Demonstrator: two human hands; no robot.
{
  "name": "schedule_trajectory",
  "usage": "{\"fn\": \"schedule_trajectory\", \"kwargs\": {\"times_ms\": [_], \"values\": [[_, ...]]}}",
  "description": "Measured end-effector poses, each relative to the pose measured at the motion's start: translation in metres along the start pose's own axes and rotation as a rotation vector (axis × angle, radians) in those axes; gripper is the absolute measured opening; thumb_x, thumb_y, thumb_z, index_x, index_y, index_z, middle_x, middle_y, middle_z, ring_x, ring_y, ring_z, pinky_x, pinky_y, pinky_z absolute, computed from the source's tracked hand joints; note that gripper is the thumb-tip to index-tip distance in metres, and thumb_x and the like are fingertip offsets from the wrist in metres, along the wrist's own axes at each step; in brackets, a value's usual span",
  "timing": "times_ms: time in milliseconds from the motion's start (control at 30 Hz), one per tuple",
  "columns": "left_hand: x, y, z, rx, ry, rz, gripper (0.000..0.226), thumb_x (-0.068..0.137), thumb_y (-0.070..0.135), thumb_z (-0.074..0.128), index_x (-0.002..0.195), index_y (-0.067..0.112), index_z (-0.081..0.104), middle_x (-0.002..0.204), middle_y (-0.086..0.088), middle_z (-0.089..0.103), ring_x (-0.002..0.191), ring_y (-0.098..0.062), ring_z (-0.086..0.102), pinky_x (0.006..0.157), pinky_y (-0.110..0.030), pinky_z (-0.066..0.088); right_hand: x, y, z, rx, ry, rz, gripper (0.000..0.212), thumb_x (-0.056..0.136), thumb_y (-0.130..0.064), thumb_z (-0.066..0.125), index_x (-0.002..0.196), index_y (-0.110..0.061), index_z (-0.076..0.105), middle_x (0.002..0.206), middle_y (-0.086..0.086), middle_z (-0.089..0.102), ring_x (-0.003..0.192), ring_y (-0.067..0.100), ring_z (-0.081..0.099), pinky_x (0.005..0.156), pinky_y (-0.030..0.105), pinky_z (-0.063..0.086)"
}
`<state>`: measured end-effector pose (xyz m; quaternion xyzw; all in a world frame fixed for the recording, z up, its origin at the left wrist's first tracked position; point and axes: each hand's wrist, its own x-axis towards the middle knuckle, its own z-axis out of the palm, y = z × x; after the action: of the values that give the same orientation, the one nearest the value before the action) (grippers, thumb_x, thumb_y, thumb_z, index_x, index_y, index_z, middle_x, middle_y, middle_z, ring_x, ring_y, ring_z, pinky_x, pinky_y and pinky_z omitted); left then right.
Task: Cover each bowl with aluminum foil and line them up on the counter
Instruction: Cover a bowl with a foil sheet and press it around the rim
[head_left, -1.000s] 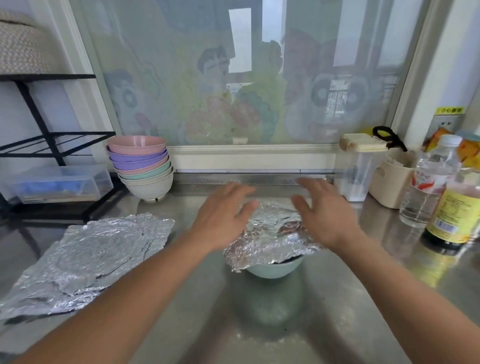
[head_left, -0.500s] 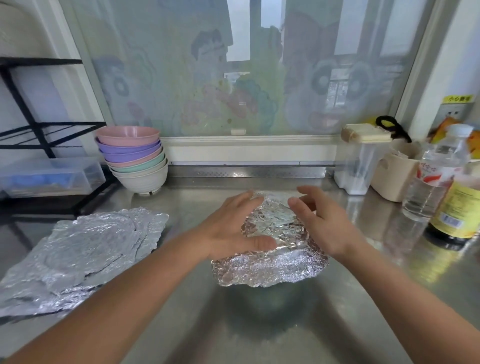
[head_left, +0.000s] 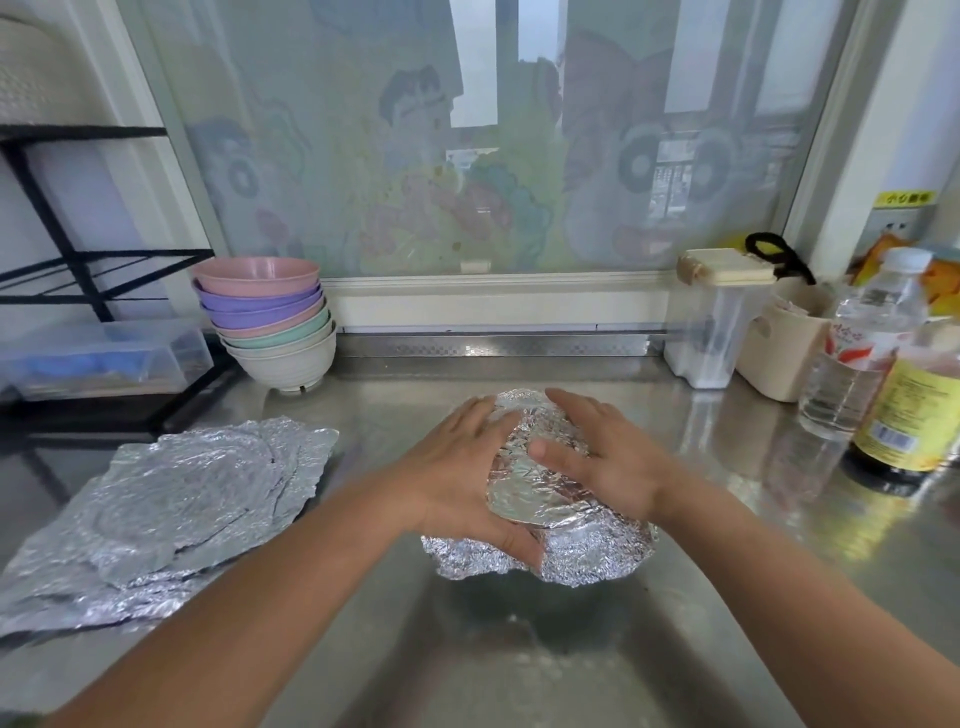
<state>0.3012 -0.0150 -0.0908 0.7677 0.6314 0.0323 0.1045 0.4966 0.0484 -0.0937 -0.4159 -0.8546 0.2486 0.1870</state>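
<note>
1. Where the desk (head_left: 519, 649) runs forward and right of the bowl stack (head_left: 270, 322), the foil-covered bowl (head_left: 524, 483) sits (bowl itself hidden).
2. Left hand (head_left: 457, 467) and right hand (head_left: 608, 462), fingers spread, press its foil.

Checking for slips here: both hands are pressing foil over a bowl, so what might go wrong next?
The foil is crinkled; hard pressing by the left hand and right hand may tear it at the rim. Its near edge flares loose, so the cover might lift. The shiny steel counter may let the hidden bowl slide.
</note>
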Motion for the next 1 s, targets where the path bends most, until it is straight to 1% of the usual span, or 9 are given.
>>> {"fn": "schedule_trajectory", "kwargs": {"times_ms": [67,167,267,367,533,733,833,900,1000], "values": [[0.0,-0.003,0.0,-0.073,0.004,-0.005,0.144,0.043,0.081,0.073,0.153,0.033,-0.007,0.157,0.018,-0.019,0.145,-0.006,-0.015,0.117,-0.031,0.001,-0.002,0.004,-0.001,0.072,-0.014,0.008,0.106,0.066,-0.077,0.054,0.154,-0.031,0.018,0.158,-0.002,0.025,0.142,0.017,0.028,0.111,0.033,0.026],[-0.002,-0.009,0.002,-0.259,0.024,-0.025,0.146,0.037,0.076,0.079,0.153,0.035,0.0,0.156,0.024,-0.012,0.145,-0.002,-0.007,0.121,-0.034,0.006,-0.004,0.017,-0.003,0.24,-0.072,0.005,0.138,0.037,-0.088,0.07,0.153,-0.037,0.015,0.157,-0.007,0.025,0.142,0.014,0.027,0.117,0.036,0.026],[-0.003,-0.016,0.007,-0.377,0.063,-0.03,0.148,0.032,0.074,0.08,0.153,0.037,0.003,0.156,0.026,-0.006,0.144,0.002,-0.001,0.121,-0.031,0.01,-0.005,0.025,-0.009,0.326,-0.175,0.012,0.153,0.024,-0.077,0.082,0.153,-0.041,0.007,0.157,-0.012,0.018,0.143,0.007,0.018,0.114,0.028,0.021],[-0.005,-0.022,0.011,-0.416,0.078,-0.025,0.143,0.041,0.058,0.09,0.153,0.036,0.003,0.154,0.026,0.001,0.141,0.005,0.007,0.117,-0.023,0.011,-0.004,0.031,-0.011,0.265,-0.22,-0.001,0.154,0.032,-0.058,0.09,0.153,-0.041,-0.003,0.161,-0.013,0.008,0.146,0.003,0.01,0.118,0.028,0.014],[-0.006,-0.028,0.018,-0.496,0.128,-0.035,0.137,0.043,0.045,0.095,0.151,0.04,0.011,0.146,0.021,0.019,0.136,0.003,0.022,0.114,-0.019,0.018,-0.005,0.039,-0.014,0.131,-0.277,0.032,0.158,0.036,-0.052,0.095,0.151,-0.045,-0.011,0.162,-0.015,0.001,0.146,0.005,0.013,0.12,0.032,0.018],[-0.007,-0.025,0.014,-0.449,0.059,-0.07,0.148,0.042,0.052,0.092,0.154,0.033,-0.003,0.154,0.023,0.003,0.14,0.004,0.009,0.115,-0.019,0.011,-0.008,0.039,-0.018,0.057,-0.317,0.052,0.155,0.044,-0.045,0.096,0.152,-0.04,-0.015,0.161,-0.017,0.001,0.145,0.003,0.009,0.118,0.025,0.014],[-0.015,-0.027,-0.002,-0.397,-0.02,-0.078,0.152,0.039,0.069,0.08,0.152,0.03,-0.013,0.157,0.02,-0.018,0.141,0.005,-0.012,0.116,-0.021,0.001,-0.018,0.026,-0.05,0.109,-0.336,0.054,0.139,0.044,-0.067,0.083,0.152,-0.048,-0.003,0.155,-0.03,0.0,0.139,-0.007,0.005,0.112,0.023,0.012],[-0.022,-0.023,-0.02,-0.402,-0.006,-0.097,0.145,0.042,0.093,0.057,0.152,0.032,-0.014,0.156,0.021,-0.023,0.142,0.003,-0.018,0.12,-0.031,0.0,-0.017,0.009,-0.066,0.183,-0.242,0.018,0.107,0.059,-0.082,0.064,0.149,-0.055,0.012,0.15,-0.039,0.004,0.138,-0.012,0.006,0.113,0.024,0.01],[-0.017,0.009,-0.028,-0.147,0.1,-0.123,0.12,0.062,0.095,0.014,0.154,0.023,-0.01,0.16,0.008,-0.018,0.145,-0.007,-0.019,0.121,-0.038,-0.003,0.01,-0.01,-0.055,0.063,-0.133,-0.065,0.059,0.094,-0.061,0.04,0.15,-0.047,0.024,0.155,-0.03,0.014,0.136,-0.009,0.011,0.113,0.021,0.005]]}}
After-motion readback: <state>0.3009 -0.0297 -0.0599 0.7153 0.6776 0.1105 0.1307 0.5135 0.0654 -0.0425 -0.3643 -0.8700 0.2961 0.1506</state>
